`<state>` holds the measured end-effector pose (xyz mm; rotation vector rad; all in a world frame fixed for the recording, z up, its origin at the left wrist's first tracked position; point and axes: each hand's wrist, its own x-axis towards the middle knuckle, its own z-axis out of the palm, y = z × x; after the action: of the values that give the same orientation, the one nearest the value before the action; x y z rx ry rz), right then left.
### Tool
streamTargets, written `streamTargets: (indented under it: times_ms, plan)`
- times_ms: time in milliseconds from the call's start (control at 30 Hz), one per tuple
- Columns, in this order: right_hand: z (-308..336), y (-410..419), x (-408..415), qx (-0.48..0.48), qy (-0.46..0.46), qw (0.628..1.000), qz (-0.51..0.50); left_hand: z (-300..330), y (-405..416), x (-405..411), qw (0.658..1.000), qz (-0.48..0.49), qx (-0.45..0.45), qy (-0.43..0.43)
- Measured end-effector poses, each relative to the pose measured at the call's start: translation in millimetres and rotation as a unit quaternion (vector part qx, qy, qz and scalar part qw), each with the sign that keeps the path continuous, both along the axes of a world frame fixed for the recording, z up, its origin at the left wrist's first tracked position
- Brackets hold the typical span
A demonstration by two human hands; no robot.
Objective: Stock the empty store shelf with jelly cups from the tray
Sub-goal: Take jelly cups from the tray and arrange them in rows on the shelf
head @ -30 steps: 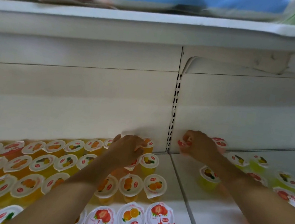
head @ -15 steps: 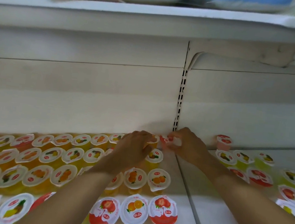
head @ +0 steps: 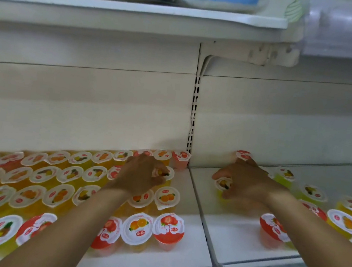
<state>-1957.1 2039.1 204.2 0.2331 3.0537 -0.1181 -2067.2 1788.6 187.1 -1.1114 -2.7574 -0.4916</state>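
While the left hand (head: 143, 174) pinches a pineapple jelly cup (head: 164, 173) and the right hand (head: 245, 181) grips another (head: 223, 183), sideways release could topple the packed shelf (head: 197, 204) rows beside them.

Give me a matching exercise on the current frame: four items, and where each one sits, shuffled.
Things
1. left hand
2. right hand
3. red cup at the slotted upright
4. red cup nearest the front edge

Places
A. right shelf panel, in front of the right forearm
B. back row of the left panel, far right end
C. on a yellow cup near the left edge of the right panel
D. on a cup in the second row of the left panel

Pairs: 1-D, 2-C, 3-B, 4-A
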Motion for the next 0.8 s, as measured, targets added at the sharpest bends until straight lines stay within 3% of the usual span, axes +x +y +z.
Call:
streamTargets:
  times_ms: [167,400,500,633,800]
  plan:
    - [0,-42,-18,0.037,0.08,0.996,0.031,1,0,3,0.999,0.029,0.011,-0.018]
    - [-14,-62,-51,-0.001,0.165,0.982,0.086,2,3,5,0.999,0.04,0.019,-0.01]
    - [-21,-59,-56,-0.083,0.206,0.972,0.075,3,3,5,0.999,0.039,0.019,-0.015]
    - [-29,-57,-58,-0.195,0.191,0.959,0.077,3,2,2,0.999,0.031,0.003,-0.023]
    - [-33,-59,-53,-0.231,0.169,0.956,0.069,6,3,5,0.999,0.024,-0.004,-0.025]
